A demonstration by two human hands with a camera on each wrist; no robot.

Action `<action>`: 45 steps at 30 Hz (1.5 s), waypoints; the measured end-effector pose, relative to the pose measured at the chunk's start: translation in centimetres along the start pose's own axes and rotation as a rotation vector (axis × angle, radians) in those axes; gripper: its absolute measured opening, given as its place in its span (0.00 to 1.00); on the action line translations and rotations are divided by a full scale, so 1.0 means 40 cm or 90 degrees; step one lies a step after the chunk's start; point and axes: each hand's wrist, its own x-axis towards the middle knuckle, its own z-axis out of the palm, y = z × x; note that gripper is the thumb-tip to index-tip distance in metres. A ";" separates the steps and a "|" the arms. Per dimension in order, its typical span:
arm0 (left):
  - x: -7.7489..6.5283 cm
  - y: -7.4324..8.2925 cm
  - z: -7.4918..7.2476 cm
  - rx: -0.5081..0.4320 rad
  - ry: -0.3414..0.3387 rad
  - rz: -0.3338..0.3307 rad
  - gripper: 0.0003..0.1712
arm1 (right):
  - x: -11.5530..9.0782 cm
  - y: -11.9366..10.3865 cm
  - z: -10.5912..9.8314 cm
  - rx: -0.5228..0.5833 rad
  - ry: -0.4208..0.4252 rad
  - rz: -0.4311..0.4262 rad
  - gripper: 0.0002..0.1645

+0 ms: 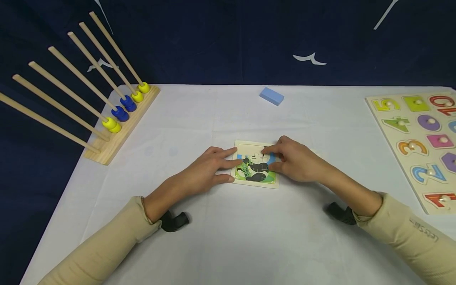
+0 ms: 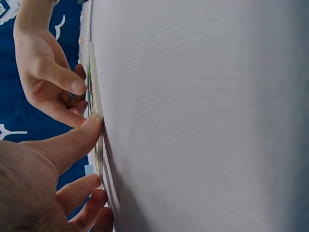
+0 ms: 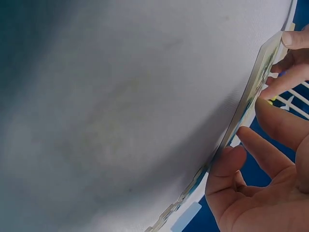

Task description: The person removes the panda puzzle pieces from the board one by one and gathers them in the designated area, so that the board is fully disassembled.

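Head: shows picture puzzle (image 1: 255, 164) at frame centre, pale-rimmed, printed with black-and-white panda, green leaves, blue sides, cream patch near top; touched at left by spread fingers of left hand (image 1: 210, 168), at right by bent fingers of right hand (image 1: 297, 160), cannot tell whether pinching. Left wrist: shows puzzle edge-on, thin, left of centre. Right wrist: slanting, right of centre.

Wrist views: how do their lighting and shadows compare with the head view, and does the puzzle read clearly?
Head view: fairly even light, panda puzzle readable though partly covered; left wrist: tablecloth greyish, darkening toward the right edge, puzzle nearly edge-on; right wrist: darkest at upper left, soft shadow beside the puzzle, its picture unreadable.
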 end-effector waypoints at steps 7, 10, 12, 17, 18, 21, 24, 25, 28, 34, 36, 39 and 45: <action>0.002 -0.001 0.000 0.003 0.000 -0.012 0.35 | 0.004 -0.001 0.003 -0.007 -0.001 0.012 0.25; 0.003 -0.002 0.000 0.007 -0.002 -0.016 0.33 | 0.005 -0.001 0.005 -0.004 0.003 0.014 0.24; 0.003 -0.002 -0.001 0.010 -0.001 -0.014 0.33 | 0.006 -0.001 0.005 -0.002 0.006 0.015 0.23; 0.003 -0.002 -0.004 0.012 -0.001 -0.013 0.33 | 0.007 -0.003 0.005 -0.002 0.010 0.016 0.21; 0.003 -0.002 -0.005 0.012 -0.001 -0.014 0.32 | 0.007 -0.004 0.005 -0.001 0.010 0.016 0.21; 0.003 -0.003 -0.006 0.009 -0.001 -0.010 0.32 | 0.008 -0.004 0.006 0.002 0.011 0.014 0.20; 0.004 -0.003 -0.006 0.005 -0.001 -0.010 0.32 | 0.010 -0.003 0.006 0.012 0.008 0.019 0.20; 0.004 -0.003 -0.005 0.004 -0.002 -0.009 0.32 | 0.011 -0.003 0.006 0.016 0.006 0.023 0.20; 0.005 -0.004 -0.003 0.004 -0.003 -0.012 0.31 | 0.012 -0.004 0.006 0.032 0.000 0.032 0.20; 0.006 -0.004 -0.002 0.008 -0.008 -0.014 0.31 | 0.016 -0.008 0.005 0.056 -0.002 0.040 0.20; 0.005 -0.003 -0.002 0.010 -0.010 -0.015 0.31 | 0.016 -0.008 0.006 0.057 -0.001 0.041 0.20; 0.005 -0.003 -0.002 0.016 -0.011 -0.015 0.31 | 0.017 -0.007 0.008 0.055 0.005 0.036 0.19; 0.006 -0.004 -0.001 0.017 -0.010 -0.013 0.30 | 0.017 -0.005 0.007 0.045 0.010 0.025 0.18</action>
